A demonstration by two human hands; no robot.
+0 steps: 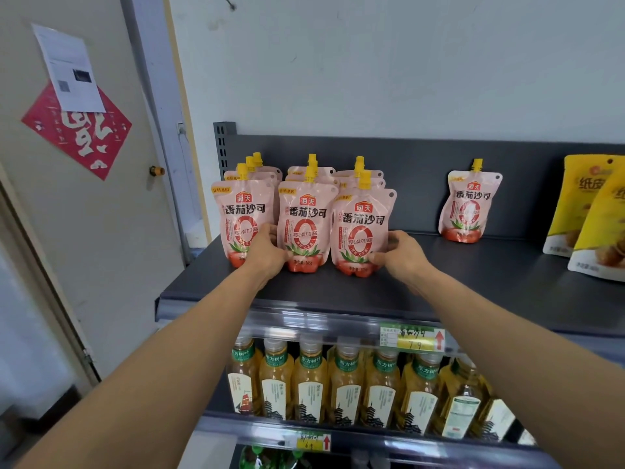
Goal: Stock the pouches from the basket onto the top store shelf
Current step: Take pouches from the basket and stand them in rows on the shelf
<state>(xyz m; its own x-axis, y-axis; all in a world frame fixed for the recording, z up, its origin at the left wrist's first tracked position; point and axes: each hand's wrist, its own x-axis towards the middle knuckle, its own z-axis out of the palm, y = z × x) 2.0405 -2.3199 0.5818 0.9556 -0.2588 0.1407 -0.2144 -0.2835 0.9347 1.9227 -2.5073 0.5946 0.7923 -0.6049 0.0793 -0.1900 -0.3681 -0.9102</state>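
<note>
Left grip (267, 248) clamped on left pouch (236, 211), right grip (402, 253) on right pouch (360, 228) (yellow bags (588, 211) rightward)

- Both my bare forearms stretch forward, side by side.
- My left hand (267, 248) has its fingers curled; what it grips, I can't tell.
- My right hand (402, 255) pinches the front right pouch (362, 228), thumb in front.

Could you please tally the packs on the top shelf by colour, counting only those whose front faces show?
Pink pouches: 4 (left front pouch, middle front pouch, right front pouch, lone pouch)
Yellow bags: 2 (rear yellow bag, front yellow bag)
Total: 6
The pouches behind the front three are too hidden to count.
</note>
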